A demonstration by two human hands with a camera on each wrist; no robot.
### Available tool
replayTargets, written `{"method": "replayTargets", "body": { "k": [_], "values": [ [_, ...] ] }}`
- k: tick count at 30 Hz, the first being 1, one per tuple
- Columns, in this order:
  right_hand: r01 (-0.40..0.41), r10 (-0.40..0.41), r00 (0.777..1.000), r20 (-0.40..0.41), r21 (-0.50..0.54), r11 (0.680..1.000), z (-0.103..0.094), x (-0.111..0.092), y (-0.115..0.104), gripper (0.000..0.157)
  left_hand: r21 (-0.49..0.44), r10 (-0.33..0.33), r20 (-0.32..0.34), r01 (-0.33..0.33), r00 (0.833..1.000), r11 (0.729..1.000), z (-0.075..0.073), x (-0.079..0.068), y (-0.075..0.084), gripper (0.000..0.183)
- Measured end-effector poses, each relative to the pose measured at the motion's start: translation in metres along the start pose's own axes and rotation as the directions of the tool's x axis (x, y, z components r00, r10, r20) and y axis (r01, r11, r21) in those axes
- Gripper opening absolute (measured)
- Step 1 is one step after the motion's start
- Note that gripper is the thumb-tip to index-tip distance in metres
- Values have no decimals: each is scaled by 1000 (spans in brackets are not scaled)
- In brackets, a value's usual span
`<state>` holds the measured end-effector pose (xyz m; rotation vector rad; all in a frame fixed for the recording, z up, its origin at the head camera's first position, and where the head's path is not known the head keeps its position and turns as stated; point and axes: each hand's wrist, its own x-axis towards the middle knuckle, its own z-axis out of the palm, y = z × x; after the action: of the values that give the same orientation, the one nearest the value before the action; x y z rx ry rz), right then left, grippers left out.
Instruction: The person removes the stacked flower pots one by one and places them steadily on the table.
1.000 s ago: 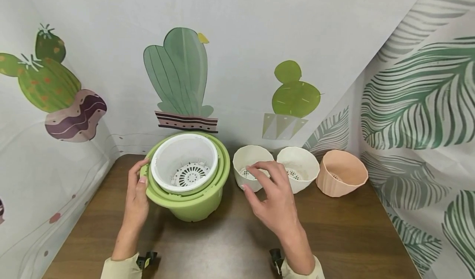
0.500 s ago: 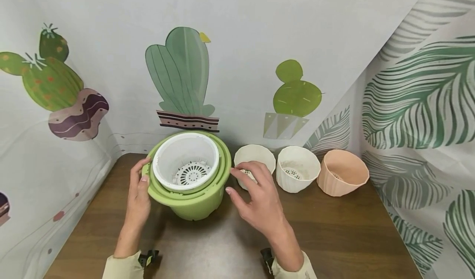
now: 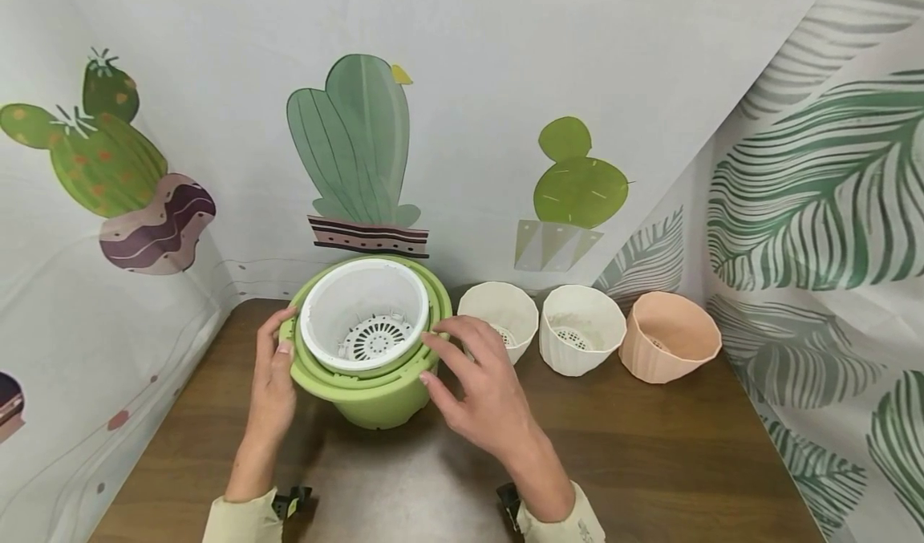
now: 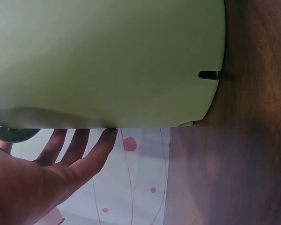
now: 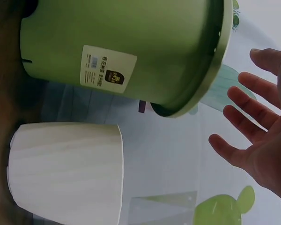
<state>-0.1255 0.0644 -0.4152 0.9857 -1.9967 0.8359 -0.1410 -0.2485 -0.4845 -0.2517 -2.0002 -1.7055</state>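
Note:
A large green flowerpot (image 3: 375, 408) stands on the left side of the table. Nested inside it are another green pot and, innermost, a white flowerpot (image 3: 318, 330) with a slotted base. My left hand (image 3: 273, 378) grips the green pot's left rim, thumb at the near side; in the left wrist view its fingers (image 4: 103, 150) reach along the pot's wall. At the right rim hovers my right hand (image 3: 484, 399), fingers spread and bent, holding nothing. The right wrist view shows those fingers (image 5: 253, 110) apart from the green rim, above a labelled pot side.
To the right, two off-white pots, one partly behind my right hand (image 3: 498, 306) and the other beside it (image 3: 581, 350), stand in a row with a peach pot (image 3: 667, 342). A cactus-printed cloth (image 3: 469, 86) hangs behind the wooden table (image 3: 650, 447).
My right hand has moved left, from in front of the off-white pots to the green pot's right rim. My left hand stays at the left rim.

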Motion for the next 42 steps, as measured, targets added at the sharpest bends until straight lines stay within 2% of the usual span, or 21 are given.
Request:
{"method": "replayTargets", "body": {
  "k": [11, 19, 32, 36, 42],
  "values": [
    [55, -53, 995, 89, -15, 998, 13, 8, 0, 40, -12, -3, 4, 3, 1000, 1000, 2, 0, 3, 48],
    [77, -69, 983, 170, -42, 996, 19, 14, 0, 44, -10, -9, 5, 9, 1000, 1000, 2, 0, 3, 47],
    [117, -82, 957, 279, -110, 987, 30, 23, 4, 39, -13, -9, 2, 9, 1000, 1000, 1, 0, 5, 47],
    [115, -70, 944, 323, -123, 986, 30, 28, 4, 38, -10, -9, 1, 9, 1000, 1000, 1, 0, 6, 47],
    [73, -14, 909, 416, -126, 989, 31, 33, 4, 34, -9, -12, 5, 12, 1000, 1000, 1, 0, 5, 47]
  ]
}}
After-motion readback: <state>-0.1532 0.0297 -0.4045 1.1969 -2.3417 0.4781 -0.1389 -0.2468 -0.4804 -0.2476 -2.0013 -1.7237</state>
